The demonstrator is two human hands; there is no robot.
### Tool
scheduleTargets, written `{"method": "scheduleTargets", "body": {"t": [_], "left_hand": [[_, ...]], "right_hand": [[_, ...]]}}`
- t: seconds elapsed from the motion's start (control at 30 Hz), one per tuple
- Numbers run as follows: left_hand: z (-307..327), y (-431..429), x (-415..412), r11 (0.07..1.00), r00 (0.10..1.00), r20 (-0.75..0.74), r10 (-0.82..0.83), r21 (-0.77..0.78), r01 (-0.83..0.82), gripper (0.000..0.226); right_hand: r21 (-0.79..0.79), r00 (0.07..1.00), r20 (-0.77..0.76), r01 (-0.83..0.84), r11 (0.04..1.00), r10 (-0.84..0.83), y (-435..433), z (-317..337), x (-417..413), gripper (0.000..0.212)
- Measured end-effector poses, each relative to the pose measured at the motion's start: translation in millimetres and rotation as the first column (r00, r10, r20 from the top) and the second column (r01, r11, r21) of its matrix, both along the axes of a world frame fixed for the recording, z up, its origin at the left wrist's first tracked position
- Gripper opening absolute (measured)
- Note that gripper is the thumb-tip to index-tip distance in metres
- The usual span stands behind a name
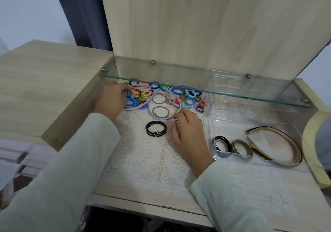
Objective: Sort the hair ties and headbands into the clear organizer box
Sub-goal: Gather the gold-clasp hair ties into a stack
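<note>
The blue headband (151,114) lies left of the clear organizer box (210,122). The right hand (186,133) pinches its tip, probably to draw it free of the hair-tie pile (189,101). Farther left, the left hand (111,100) curls into that pile; whether it grips anything, I cannot tell.

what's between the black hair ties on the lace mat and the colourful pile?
Head view: one brown hair tie, lying inside the curve of the light blue headband, whose end the right hand pinches. Otherwise bare lace mat.
</note>
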State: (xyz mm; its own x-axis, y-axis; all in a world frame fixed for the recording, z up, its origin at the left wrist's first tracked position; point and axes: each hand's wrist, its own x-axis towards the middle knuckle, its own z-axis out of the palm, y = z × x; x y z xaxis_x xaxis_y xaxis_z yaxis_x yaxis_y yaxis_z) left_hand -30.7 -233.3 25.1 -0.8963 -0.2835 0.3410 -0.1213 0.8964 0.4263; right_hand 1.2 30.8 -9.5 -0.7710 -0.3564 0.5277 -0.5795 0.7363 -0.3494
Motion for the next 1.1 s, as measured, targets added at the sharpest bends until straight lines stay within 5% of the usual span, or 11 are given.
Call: {"method": "scheduleTargets", "body": {"t": [0.17,0.5,0.8,1.1], "left_hand": [[12,-4,-4,0.978,0.981,0.120,-0.154,-0.124,0.169,0.026],[16,-3,-8,0.971,0.970,0.192,-0.149,-0.155,0.180,0.015],[11,17,7,0.992,0.986,-0.109,-0.129,-0.009,0.128,0.017],[-12,40,43,0.937,0.900,-0.263,-0.349,-0.075,0.341,0.014]], "right_hand": [[-0.001,1.000,0.006,-0.003,1.000,0.003,-1,-1,-1,0.021],[-0.054,1.000,0.017,0.017,0.998,-0.016,-1,-1,-4,0.020],[-0.039,0.999,0.010,0.032,0.999,-0.032,-1,-3,-5,0.019],[-0.030,0.998,0.024,0.055,0.998,-0.055,-1,-3,-5,0.021]]}}
